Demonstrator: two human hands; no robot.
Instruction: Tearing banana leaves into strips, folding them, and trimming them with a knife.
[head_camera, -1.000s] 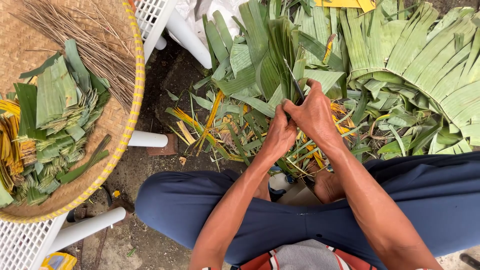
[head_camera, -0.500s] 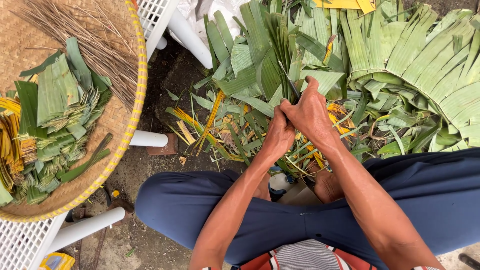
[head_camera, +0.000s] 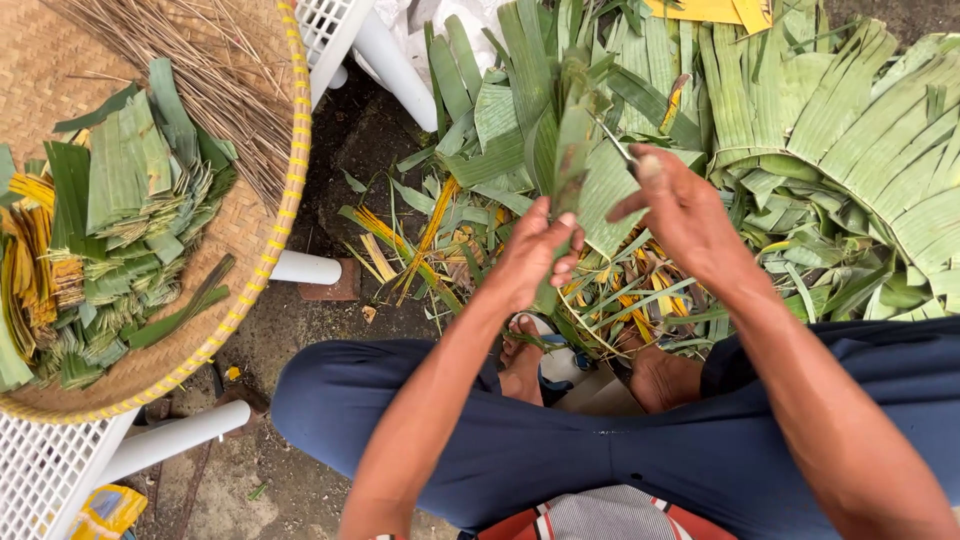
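Round woven tray (head_camera: 262, 262) with a yellow rim, resting on a white plastic chair (head_camera: 45, 470) at left. On the tray: folded green leaf pieces (head_camera: 130, 190) near its middle, yellowed ones (head_camera: 30, 270) at its left edge, thin brown sticks (head_camera: 190, 60) along its top edge. Heap of long green leaf strips (head_camera: 850, 150) on the ground at upper right. Yellow scraps (head_camera: 440, 225) strewn on the dirt. White chair leg (head_camera: 395, 65) at top.

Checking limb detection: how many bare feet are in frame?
2. One foot sits below the left hand; the other foot is below the right hand, by the right knee. Both are partly hidden by leaf scraps and the trousers.
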